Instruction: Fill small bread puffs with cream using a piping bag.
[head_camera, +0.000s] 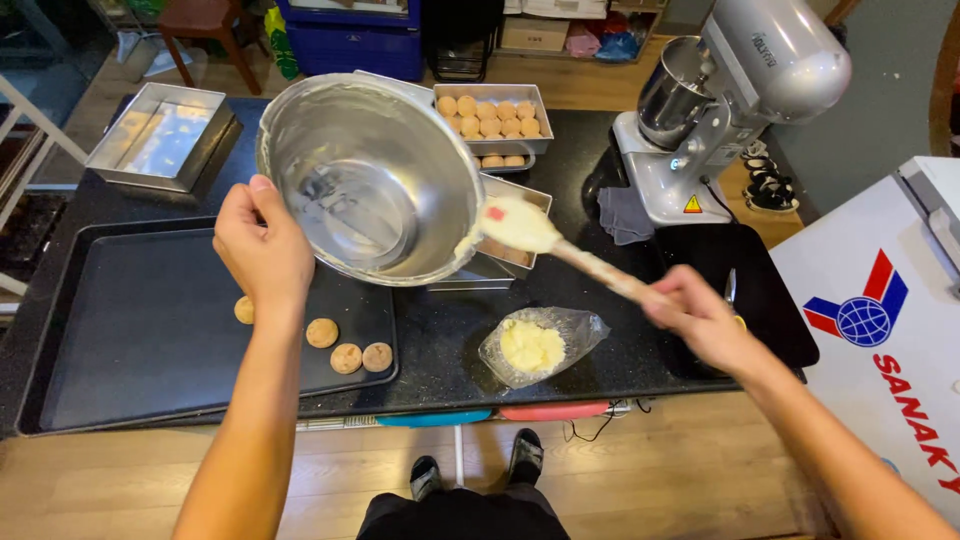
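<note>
Left hand (262, 245): clamped on rim of big steel mixing bowl (372, 180), tipped w/ mouth toward the person so cream smears inside can be reached.
Right hand (700, 318): closed round handle of pale spatula (540, 235); blade loaded w/ cream, at bowl's lower rim.
Piping bag (540, 345): clear plastic, lying on black counter (600, 370) just below the bowl, yellow cream inside.
Dark baking tray (130, 320): four round cookies (340, 345) near its right edge.
Metal pan of cookies (492, 118) behind bowl.
Stand mixer (735, 95): far right, near a grey cloth (625, 213).
</note>
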